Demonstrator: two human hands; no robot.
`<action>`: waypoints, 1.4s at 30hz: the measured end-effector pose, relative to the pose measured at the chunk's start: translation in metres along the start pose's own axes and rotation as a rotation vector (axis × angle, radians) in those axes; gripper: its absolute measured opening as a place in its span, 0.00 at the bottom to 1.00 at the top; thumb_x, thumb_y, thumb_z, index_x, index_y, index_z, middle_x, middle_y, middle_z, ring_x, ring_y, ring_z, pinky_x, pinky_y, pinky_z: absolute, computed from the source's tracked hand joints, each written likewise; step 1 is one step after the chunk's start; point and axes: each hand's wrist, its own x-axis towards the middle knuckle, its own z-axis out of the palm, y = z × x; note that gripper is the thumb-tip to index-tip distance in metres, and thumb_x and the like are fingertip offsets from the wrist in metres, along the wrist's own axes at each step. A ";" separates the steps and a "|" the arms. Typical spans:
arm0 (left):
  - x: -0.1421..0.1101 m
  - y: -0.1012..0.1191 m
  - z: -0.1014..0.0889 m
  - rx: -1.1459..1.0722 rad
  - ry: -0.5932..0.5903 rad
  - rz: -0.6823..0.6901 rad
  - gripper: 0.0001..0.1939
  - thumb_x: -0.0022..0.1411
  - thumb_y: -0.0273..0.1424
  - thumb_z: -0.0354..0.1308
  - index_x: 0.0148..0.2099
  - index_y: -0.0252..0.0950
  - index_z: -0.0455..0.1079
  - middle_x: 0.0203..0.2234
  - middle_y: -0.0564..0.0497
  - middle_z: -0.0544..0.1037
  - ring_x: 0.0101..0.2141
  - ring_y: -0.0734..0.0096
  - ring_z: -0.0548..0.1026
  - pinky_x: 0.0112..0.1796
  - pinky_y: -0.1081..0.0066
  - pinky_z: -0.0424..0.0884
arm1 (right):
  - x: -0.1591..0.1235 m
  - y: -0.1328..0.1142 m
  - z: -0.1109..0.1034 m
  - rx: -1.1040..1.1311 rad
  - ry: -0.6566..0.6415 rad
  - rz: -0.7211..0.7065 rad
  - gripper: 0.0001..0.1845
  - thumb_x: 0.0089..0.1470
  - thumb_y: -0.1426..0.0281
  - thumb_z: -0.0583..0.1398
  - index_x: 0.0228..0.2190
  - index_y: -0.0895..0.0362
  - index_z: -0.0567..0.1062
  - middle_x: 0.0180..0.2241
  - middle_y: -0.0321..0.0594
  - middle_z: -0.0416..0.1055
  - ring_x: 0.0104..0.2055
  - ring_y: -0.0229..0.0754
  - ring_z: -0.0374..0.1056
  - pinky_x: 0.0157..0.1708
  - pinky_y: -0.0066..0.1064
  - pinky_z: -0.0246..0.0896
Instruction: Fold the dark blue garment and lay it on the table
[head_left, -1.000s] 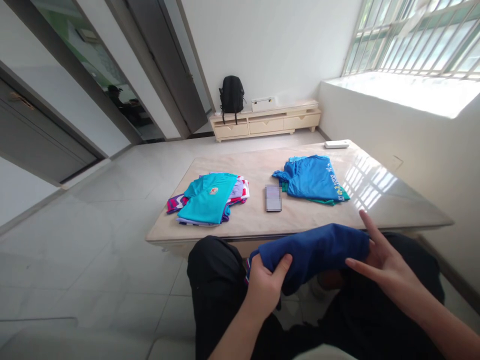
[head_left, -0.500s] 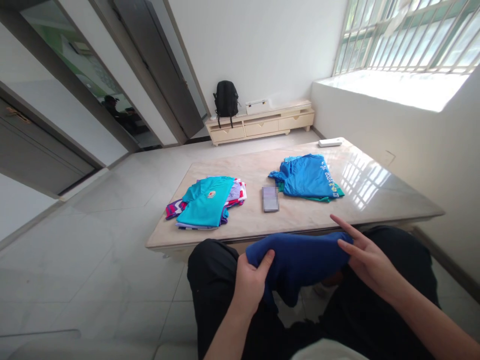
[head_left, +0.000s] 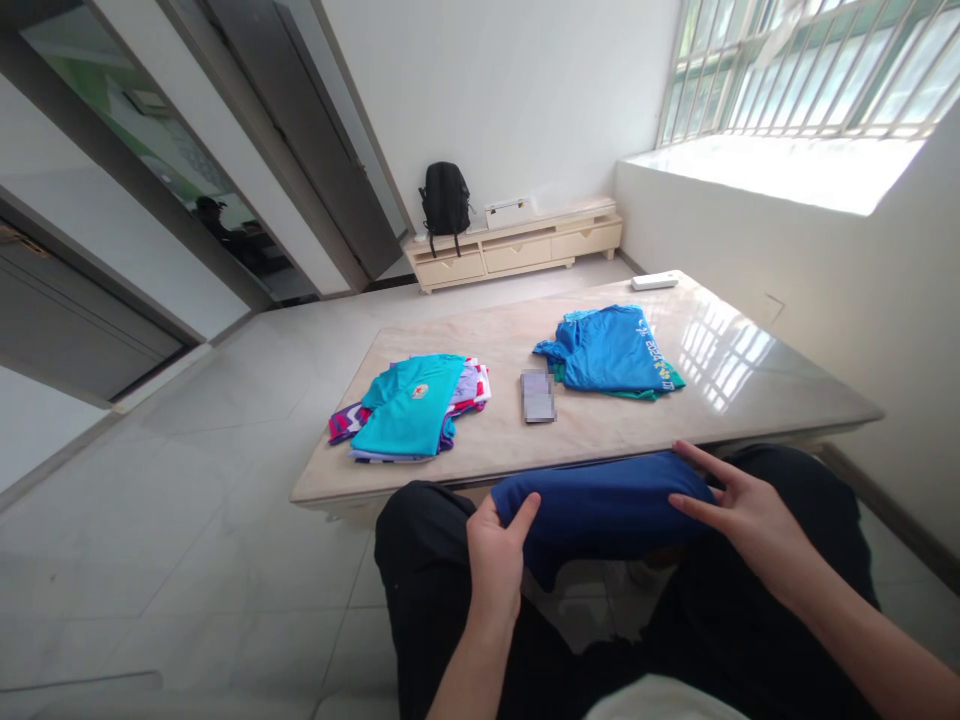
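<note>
A dark blue piece of clothing [head_left: 607, 510] is stretched sideways between my two hands, just in front of the table's near edge and above my knees. My left hand [head_left: 501, 540] is closed on its left end, thumb on top. At the other end, my right hand [head_left: 739, 510] grips the cloth between thumb and fingers. On the left of the table lies a stack of clothes [head_left: 409, 405] topped by a teal garment with a small badge. A second stack [head_left: 611, 350] lies to the right, with a bright blue printed shirt uppermost.
A phone-like flat object [head_left: 538, 396], its surface blurred, lies between the stacks on the marble-look table [head_left: 465, 335]. A white oblong object [head_left: 655, 282] sits at the far right corner. Beyond stand a low cabinet [head_left: 525, 258] and a black backpack [head_left: 445, 200].
The dark blue garment has been raised slightly and pulled flatter. My right hand's fingers have closed from a spread pose onto its right end. The stacks stay put.
</note>
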 end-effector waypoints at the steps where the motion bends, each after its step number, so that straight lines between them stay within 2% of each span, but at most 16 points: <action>1: 0.000 -0.002 0.000 0.003 -0.003 0.003 0.23 0.54 0.42 0.75 0.47 0.31 0.82 0.40 0.43 0.87 0.40 0.55 0.85 0.47 0.61 0.81 | 0.001 0.002 -0.001 -0.037 0.017 -0.056 0.54 0.42 0.56 0.77 0.68 0.50 0.67 0.50 0.43 0.83 0.47 0.54 0.80 0.43 0.38 0.80; 4: 0.000 -0.008 -0.003 0.068 0.002 0.032 0.23 0.56 0.43 0.74 0.47 0.32 0.81 0.40 0.43 0.87 0.41 0.55 0.85 0.48 0.61 0.80 | 0.005 0.005 -0.005 -0.215 0.001 -0.227 0.45 0.46 0.53 0.74 0.63 0.51 0.74 0.50 0.43 0.82 0.52 0.56 0.77 0.49 0.41 0.77; 6: 0.001 -0.009 -0.006 0.134 -0.021 0.049 0.22 0.56 0.43 0.73 0.47 0.32 0.81 0.40 0.43 0.87 0.42 0.54 0.85 0.50 0.60 0.80 | 0.008 0.006 -0.011 -0.402 -0.009 -0.301 0.38 0.48 0.53 0.71 0.59 0.52 0.78 0.49 0.42 0.83 0.47 0.55 0.78 0.47 0.44 0.77; 9: 0.003 -0.004 -0.011 0.200 -0.131 0.046 0.21 0.57 0.41 0.72 0.48 0.33 0.82 0.43 0.42 0.87 0.46 0.51 0.84 0.54 0.58 0.77 | 0.012 0.008 -0.019 -0.630 -0.016 -0.378 0.28 0.52 0.56 0.68 0.54 0.50 0.81 0.42 0.40 0.84 0.37 0.53 0.77 0.43 0.46 0.76; 13: 0.002 0.001 -0.015 0.179 -0.250 0.005 0.18 0.58 0.38 0.71 0.48 0.33 0.81 0.44 0.41 0.86 0.47 0.50 0.84 0.55 0.56 0.77 | 0.010 0.012 -0.024 -0.725 -0.130 -0.465 0.18 0.56 0.63 0.63 0.48 0.48 0.84 0.42 0.41 0.83 0.44 0.53 0.78 0.49 0.44 0.73; 17: 0.000 0.000 -0.016 0.134 -0.311 -0.011 0.18 0.60 0.37 0.69 0.50 0.32 0.80 0.45 0.39 0.86 0.49 0.49 0.83 0.55 0.56 0.76 | 0.009 0.021 -0.023 -0.687 -0.229 -0.390 0.20 0.58 0.63 0.61 0.50 0.49 0.83 0.46 0.42 0.80 0.48 0.51 0.77 0.47 0.39 0.73; 19: 0.000 -0.001 -0.017 0.153 -0.318 0.011 0.19 0.62 0.38 0.68 0.51 0.33 0.79 0.46 0.39 0.86 0.49 0.49 0.83 0.55 0.56 0.76 | 0.011 0.028 -0.022 -0.656 -0.279 -0.346 0.21 0.58 0.64 0.61 0.52 0.50 0.83 0.45 0.43 0.79 0.48 0.50 0.76 0.47 0.37 0.72; 22: 0.000 -0.002 -0.018 0.309 -0.305 0.088 0.17 0.63 0.38 0.65 0.50 0.34 0.80 0.45 0.40 0.86 0.48 0.50 0.83 0.55 0.56 0.75 | 0.016 0.039 -0.023 -0.694 -0.311 -0.310 0.23 0.56 0.65 0.61 0.52 0.52 0.83 0.42 0.43 0.77 0.45 0.50 0.76 0.45 0.38 0.72; 27: 0.000 -0.002 -0.019 0.618 -0.283 0.206 0.11 0.64 0.36 0.63 0.40 0.35 0.82 0.36 0.42 0.85 0.39 0.52 0.82 0.49 0.57 0.76 | 0.019 0.046 -0.018 -0.895 -0.347 -0.323 0.24 0.55 0.70 0.57 0.50 0.54 0.84 0.41 0.45 0.76 0.44 0.49 0.75 0.50 0.40 0.69; 30: 0.001 -0.002 -0.018 0.687 -0.266 0.220 0.10 0.63 0.35 0.62 0.36 0.36 0.81 0.32 0.43 0.84 0.35 0.53 0.81 0.43 0.60 0.76 | 0.014 0.044 -0.014 -1.007 -0.391 -0.290 0.21 0.56 0.71 0.55 0.42 0.51 0.86 0.39 0.44 0.74 0.42 0.48 0.75 0.47 0.39 0.68; 32: 0.002 -0.001 -0.018 0.715 -0.265 0.217 0.10 0.63 0.35 0.61 0.34 0.36 0.81 0.29 0.44 0.84 0.33 0.54 0.80 0.41 0.62 0.74 | 0.011 0.043 -0.012 -1.058 -0.379 -0.285 0.17 0.57 0.70 0.55 0.37 0.51 0.85 0.39 0.43 0.73 0.41 0.48 0.74 0.46 0.39 0.67; 35: 0.005 0.002 -0.020 0.715 -0.259 0.217 0.11 0.62 0.36 0.62 0.31 0.37 0.79 0.26 0.48 0.81 0.30 0.57 0.78 0.38 0.65 0.73 | 0.008 0.043 -0.012 -1.095 -0.315 -0.305 0.12 0.57 0.68 0.57 0.33 0.51 0.82 0.43 0.43 0.74 0.43 0.49 0.74 0.44 0.38 0.66; 37: 0.008 0.001 -0.022 0.690 -0.220 0.214 0.12 0.61 0.38 0.64 0.29 0.37 0.77 0.23 0.51 0.79 0.29 0.59 0.77 0.34 0.68 0.71 | 0.008 0.043 -0.012 -1.092 -0.296 -0.313 0.10 0.57 0.67 0.58 0.33 0.51 0.81 0.44 0.42 0.75 0.44 0.49 0.74 0.44 0.38 0.66; 39: 0.013 -0.003 -0.024 0.653 -0.173 0.209 0.13 0.60 0.41 0.66 0.28 0.38 0.77 0.22 0.52 0.77 0.28 0.60 0.76 0.32 0.69 0.70 | 0.007 0.043 -0.013 -1.087 -0.278 -0.291 0.09 0.58 0.67 0.58 0.34 0.51 0.79 0.41 0.41 0.78 0.42 0.50 0.75 0.43 0.39 0.66; 42: 0.019 -0.013 -0.027 0.593 -0.123 0.264 0.12 0.60 0.41 0.66 0.30 0.38 0.79 0.25 0.51 0.79 0.31 0.59 0.78 0.36 0.67 0.74 | 0.007 0.042 -0.015 -1.091 -0.238 -0.245 0.09 0.60 0.65 0.57 0.36 0.50 0.78 0.37 0.41 0.80 0.40 0.53 0.77 0.41 0.40 0.66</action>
